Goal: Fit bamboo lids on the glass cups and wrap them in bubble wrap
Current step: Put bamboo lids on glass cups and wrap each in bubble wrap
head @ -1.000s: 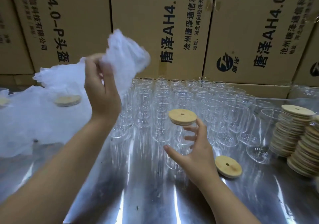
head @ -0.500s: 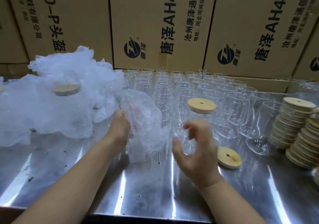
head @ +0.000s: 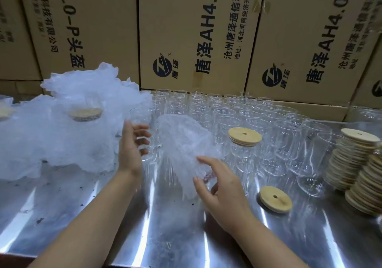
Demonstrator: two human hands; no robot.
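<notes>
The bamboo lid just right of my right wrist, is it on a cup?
Off. The bamboo lid lies flat on the steel table, with no glass beneath it.

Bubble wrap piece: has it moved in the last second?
Yes. The bubble wrap piece dropped from high against the cardboard boxes to low over the metal table, in front of the glass cups. The right hand holds it.

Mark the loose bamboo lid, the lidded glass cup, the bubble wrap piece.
loose bamboo lid (head: 281, 201): head view, top face.
lidded glass cup (head: 242, 152): head view, glass wall.
bubble wrap piece (head: 182, 143): head view, middle.
</notes>
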